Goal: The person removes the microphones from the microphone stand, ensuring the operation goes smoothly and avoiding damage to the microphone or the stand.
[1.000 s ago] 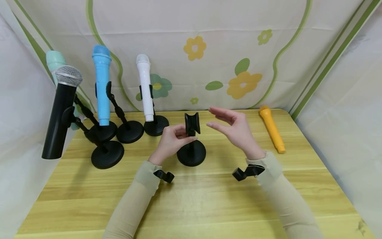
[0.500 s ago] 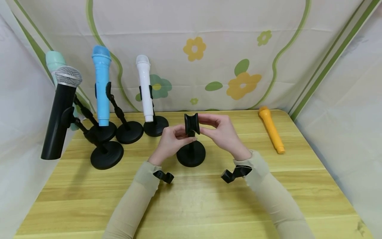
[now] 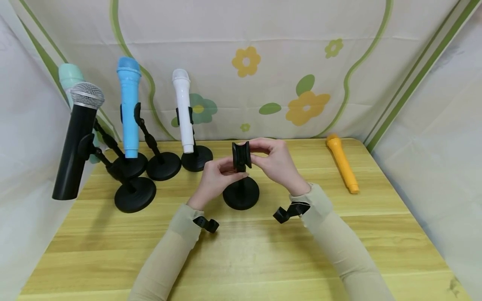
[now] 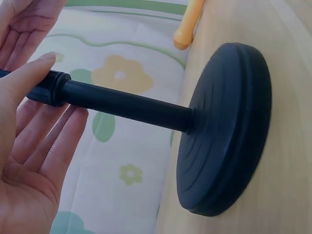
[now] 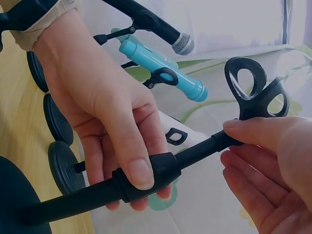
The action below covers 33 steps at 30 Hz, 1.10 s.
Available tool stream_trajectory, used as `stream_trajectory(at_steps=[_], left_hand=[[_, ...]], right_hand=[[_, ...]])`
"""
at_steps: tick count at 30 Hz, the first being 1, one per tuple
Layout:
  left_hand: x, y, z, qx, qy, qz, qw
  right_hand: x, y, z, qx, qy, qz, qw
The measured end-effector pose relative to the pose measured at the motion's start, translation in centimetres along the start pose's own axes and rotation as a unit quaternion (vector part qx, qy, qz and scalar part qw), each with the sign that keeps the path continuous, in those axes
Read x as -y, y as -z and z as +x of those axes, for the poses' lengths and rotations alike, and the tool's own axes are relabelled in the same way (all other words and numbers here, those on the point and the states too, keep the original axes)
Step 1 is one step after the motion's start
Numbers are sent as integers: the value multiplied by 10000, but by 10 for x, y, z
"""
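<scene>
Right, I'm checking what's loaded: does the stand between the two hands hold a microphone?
No, that stand ends in an empty clip.

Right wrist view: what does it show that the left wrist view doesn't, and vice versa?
Only the right wrist view: the two-looped clip, the black mic, the blue mic and other stands.
Only the left wrist view: the orange mic and the whole round base.
Both: the left hand, the right hand, the held stand and patterned cloth.
</scene>
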State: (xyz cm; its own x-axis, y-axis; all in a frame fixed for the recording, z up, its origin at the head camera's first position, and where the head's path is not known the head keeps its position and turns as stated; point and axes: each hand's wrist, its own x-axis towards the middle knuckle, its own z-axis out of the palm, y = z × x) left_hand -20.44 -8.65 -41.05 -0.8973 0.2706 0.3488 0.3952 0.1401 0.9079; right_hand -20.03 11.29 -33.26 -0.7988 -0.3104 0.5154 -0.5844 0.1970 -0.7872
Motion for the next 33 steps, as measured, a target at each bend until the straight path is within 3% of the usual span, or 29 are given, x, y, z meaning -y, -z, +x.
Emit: stream_trajectory(at_steps=[8,15,20,33], left_hand=[[8,3,-7,93,73,247,9996],[-1,-3,-9,2,149,417,9990],[14,-6,-8,35,-23,380,9993],[14,-4,-7,-46,-299,413,9987]], right_hand=[[-3,-3,2,35,-6,147,9999],[-4,-4,2,18,-128,284,9995],[-3,-1,0,10,-266,282,9992],[-7,0,0,22,-120,483,9988]])
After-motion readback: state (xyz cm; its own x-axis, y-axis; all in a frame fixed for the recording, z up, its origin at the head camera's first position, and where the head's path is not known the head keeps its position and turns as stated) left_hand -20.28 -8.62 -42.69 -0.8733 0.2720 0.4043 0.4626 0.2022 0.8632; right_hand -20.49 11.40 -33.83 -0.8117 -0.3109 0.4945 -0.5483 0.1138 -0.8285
